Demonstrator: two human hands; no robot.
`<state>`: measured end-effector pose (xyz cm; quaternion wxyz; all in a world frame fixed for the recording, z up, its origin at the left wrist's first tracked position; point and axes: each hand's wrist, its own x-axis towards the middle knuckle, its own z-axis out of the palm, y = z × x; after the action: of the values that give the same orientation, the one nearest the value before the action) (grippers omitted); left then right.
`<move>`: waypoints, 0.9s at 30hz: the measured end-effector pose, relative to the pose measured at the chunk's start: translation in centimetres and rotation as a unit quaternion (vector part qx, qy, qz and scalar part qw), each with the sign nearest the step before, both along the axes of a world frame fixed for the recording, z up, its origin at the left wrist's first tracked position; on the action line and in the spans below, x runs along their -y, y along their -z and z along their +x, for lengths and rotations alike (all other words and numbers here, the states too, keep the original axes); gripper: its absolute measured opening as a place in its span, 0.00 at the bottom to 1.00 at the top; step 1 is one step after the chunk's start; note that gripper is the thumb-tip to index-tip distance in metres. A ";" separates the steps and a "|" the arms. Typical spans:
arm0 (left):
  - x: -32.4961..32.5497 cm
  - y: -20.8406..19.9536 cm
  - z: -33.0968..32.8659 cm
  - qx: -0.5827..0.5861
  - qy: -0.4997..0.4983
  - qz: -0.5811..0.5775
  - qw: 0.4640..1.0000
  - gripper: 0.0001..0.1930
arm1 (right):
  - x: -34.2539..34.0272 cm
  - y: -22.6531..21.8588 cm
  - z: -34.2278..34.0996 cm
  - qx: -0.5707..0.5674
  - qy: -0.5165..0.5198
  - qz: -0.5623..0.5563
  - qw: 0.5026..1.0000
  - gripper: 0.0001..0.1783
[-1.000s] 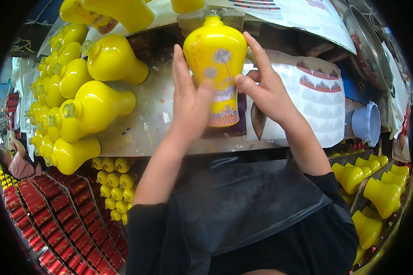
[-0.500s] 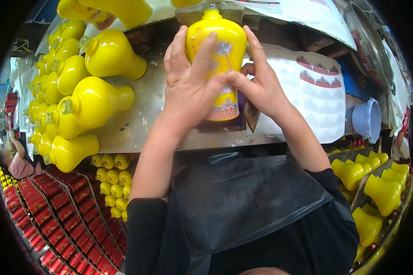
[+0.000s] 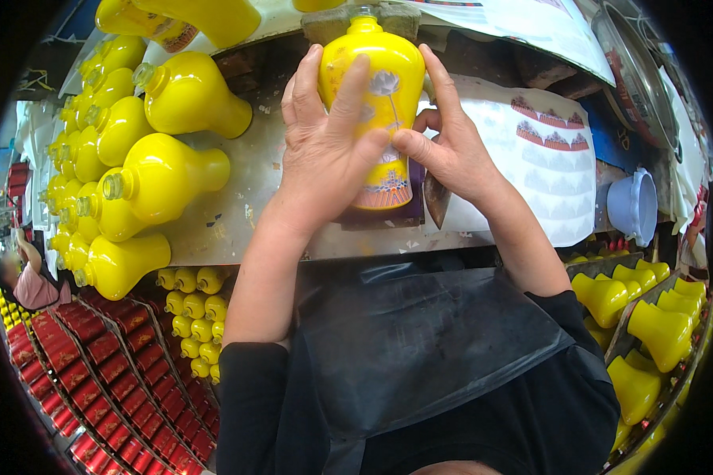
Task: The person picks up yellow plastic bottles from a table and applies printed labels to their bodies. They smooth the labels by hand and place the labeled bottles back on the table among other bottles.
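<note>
A glossy yellow bottle with a clear neck lies on its side, neck pointing away from me. Its surface carries a pale flower picture and a patterned orange-and-blue band near the base. My left hand grips its left side, with the thumb and a finger laid across the front. On the other side my right hand holds it, fingers along the edge and thumb pressed on the flower's stem. The two thumb tips nearly meet. A dark pointed piece sits below my right hand, beside the bottle's base.
Several plain yellow bottles lie along the table's left side. A decal sheet spreads at right, near a pale blue bucket. Red boxes fill the lower left; racked yellow bottles stand lower right. Another person is far left.
Almost nothing differs. Both hands keep their hold on the yellow bottle, with only a very slight shift of the view.
</note>
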<state>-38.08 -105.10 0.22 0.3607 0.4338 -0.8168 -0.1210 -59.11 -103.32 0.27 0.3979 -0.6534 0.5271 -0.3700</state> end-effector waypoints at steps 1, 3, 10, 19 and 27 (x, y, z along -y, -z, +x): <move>0.0 0.0 0.0 -0.003 0.001 -0.004 1.000 0.40 | 0.1 0.1 0.1 -0.014 0.001 -0.018 1.000 0.59; 0.0 0.0 -0.1 0.002 -0.001 -0.008 1.000 0.40 | 0.0 0.1 0.1 -0.027 0.001 -0.034 0.999 0.58; -0.1 -0.8 -0.1 0.001 -0.002 0.001 1.000 0.44 | 0.7 -2.2 -0.3 0.091 0.014 0.057 0.994 0.48; -0.2 -1.3 -0.5 0.036 -0.016 0.008 0.999 0.46 | 3.3 -3.9 1.5 -0.023 0.078 -0.032 0.996 0.37; 0.1 -0.4 -0.1 0.003 0.002 0.006 1.000 0.53 | 3.3 -4.3 0.5 0.024 0.041 -0.062 0.997 0.29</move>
<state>-38.23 -105.18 0.60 0.3557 0.4350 -0.8176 -0.1255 -58.64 -106.61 4.52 0.3534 -0.6456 0.5198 -0.4336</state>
